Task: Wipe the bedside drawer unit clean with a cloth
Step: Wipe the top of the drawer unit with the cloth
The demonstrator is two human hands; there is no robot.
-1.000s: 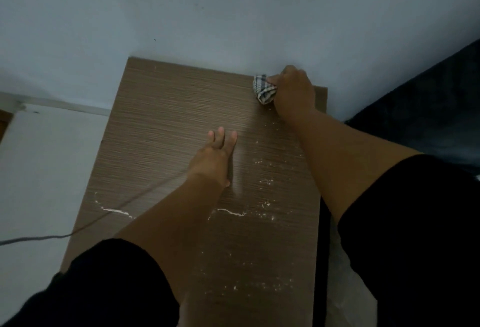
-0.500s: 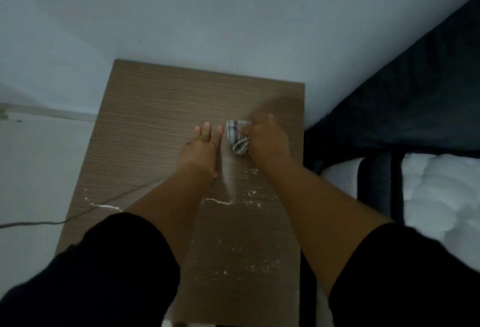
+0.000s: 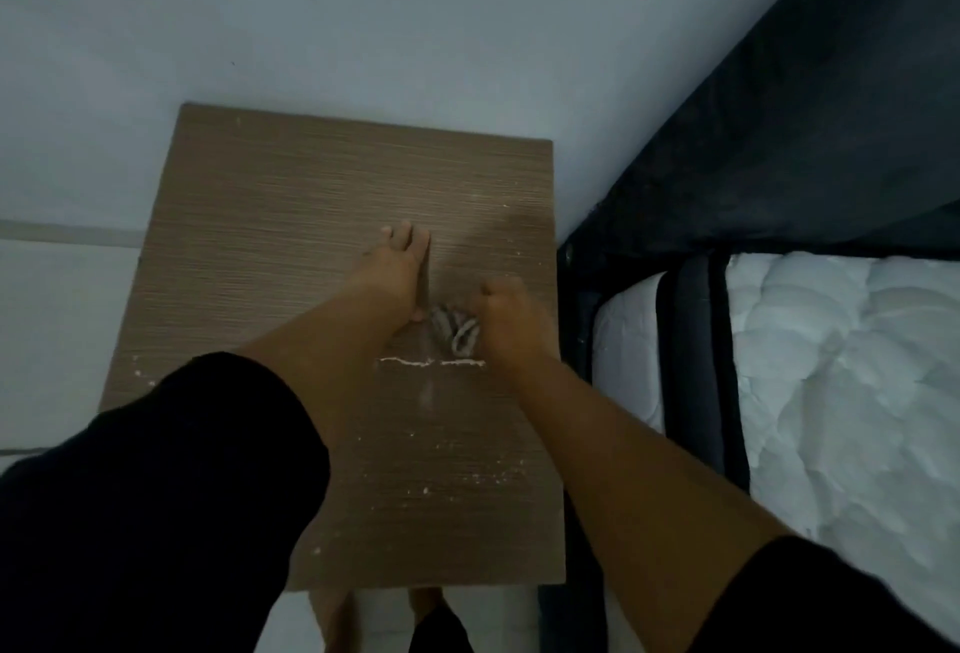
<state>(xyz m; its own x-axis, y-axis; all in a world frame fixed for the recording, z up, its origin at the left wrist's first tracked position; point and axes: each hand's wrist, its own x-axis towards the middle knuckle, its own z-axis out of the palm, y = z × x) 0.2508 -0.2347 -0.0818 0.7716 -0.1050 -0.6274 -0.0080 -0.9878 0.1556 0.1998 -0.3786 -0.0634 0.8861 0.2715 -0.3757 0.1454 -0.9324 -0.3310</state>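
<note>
On drawer unit [image 3: 291, 216] — two hands; one cloth [image 3: 454, 333]

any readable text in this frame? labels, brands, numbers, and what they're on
None. No words, labels, brands or numbers show anywhere.
Drawer unit: plain wood-grain top, only white dust streaks.
Cloth: checked pattern, no print; it sits in the right hand.
Left hand: flat on the top, nothing written.
Wall, mattress and headboard: blank.
</note>
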